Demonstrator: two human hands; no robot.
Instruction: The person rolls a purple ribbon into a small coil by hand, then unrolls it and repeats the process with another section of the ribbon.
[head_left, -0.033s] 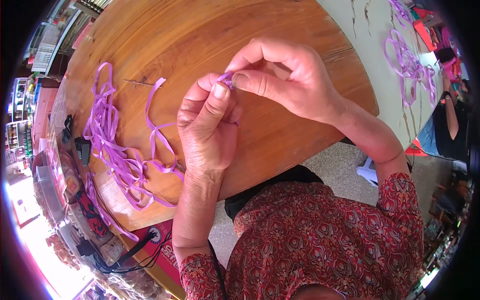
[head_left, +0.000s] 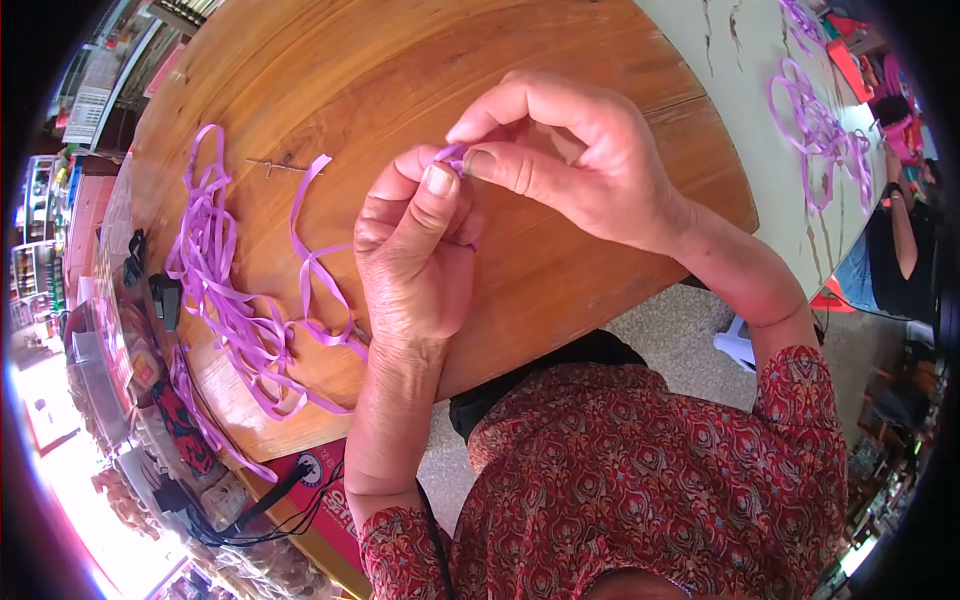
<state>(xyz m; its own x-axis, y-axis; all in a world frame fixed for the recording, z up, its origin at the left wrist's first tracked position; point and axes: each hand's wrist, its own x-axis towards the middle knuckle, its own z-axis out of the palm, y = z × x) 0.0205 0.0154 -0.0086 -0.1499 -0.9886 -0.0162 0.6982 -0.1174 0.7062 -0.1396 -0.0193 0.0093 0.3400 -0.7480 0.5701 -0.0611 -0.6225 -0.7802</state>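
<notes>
Over the counter (head_left: pixel 570 295), the left hand (head_left: pixel 415 245) is pinching the ribbon (head_left: pixel 452 154) while the right hand (head_left: pixel 605 165) is touching it, grip unclear from here, seemingly folding or knotting, and probably needing a steady left pinch next.

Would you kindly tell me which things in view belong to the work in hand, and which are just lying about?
Work in hand:
- left hand, pinching purple ribbon
- right hand, fingertips at it
- loose ribbon pile, probably

Apparently lying about:
- black object left of the pile
- white object
</notes>
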